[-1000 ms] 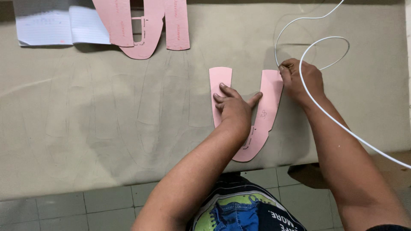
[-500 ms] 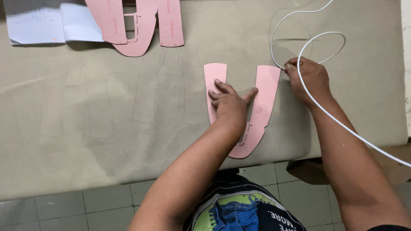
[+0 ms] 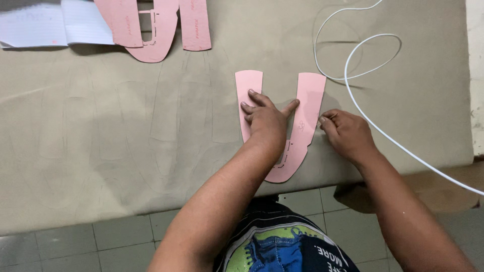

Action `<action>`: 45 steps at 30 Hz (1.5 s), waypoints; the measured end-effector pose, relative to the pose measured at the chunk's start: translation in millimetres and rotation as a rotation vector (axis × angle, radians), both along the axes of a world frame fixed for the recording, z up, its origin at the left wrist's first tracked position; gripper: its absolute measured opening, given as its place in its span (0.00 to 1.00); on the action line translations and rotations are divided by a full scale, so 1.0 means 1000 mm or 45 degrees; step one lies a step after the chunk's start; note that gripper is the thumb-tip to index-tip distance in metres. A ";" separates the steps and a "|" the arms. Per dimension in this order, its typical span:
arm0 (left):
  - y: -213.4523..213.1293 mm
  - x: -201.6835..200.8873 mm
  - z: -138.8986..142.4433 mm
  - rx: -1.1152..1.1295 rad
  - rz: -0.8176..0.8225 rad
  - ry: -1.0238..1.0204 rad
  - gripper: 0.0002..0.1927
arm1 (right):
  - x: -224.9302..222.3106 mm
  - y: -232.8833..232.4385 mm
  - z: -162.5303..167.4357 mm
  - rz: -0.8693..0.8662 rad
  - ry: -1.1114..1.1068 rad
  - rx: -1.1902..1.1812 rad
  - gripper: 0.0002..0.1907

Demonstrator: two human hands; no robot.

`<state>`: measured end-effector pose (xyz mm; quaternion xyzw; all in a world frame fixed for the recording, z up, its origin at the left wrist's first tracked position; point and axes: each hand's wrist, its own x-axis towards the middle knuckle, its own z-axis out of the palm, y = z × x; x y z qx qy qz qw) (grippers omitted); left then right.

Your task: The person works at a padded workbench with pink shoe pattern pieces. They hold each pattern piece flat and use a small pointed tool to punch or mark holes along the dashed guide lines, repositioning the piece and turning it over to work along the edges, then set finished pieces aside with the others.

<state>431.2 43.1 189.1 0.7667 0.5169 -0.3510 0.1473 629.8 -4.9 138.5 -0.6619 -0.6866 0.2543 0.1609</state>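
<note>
My left hand (image 3: 266,118) presses spread fingers on the pink U-shaped card pattern (image 3: 304,108); right hand (image 3: 347,132), fingers pinched at its three-o'clock edge, could nudge it askew.

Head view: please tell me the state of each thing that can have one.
U-shaped pink template: flat on the cloth, pinned.
Left hand: fingers spread, pressing the template.
Right hand: fingertips pinched at the template's outer edge.
White cord: looped, slack.
Pink pieces: stacked, overlapping.
Lined paper: flat.
</note>
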 end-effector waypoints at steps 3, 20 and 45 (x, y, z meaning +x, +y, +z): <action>0.002 0.001 0.001 -0.047 0.052 -0.037 0.64 | 0.003 0.016 0.000 -0.148 0.044 0.031 0.12; -0.003 -0.008 -0.016 -0.022 0.317 -0.357 0.46 | -0.005 -0.040 -0.014 -0.056 0.081 0.153 0.08; -0.011 -0.004 -0.003 0.002 0.273 -0.301 0.70 | -0.022 -0.068 -0.015 -0.037 0.188 0.254 0.07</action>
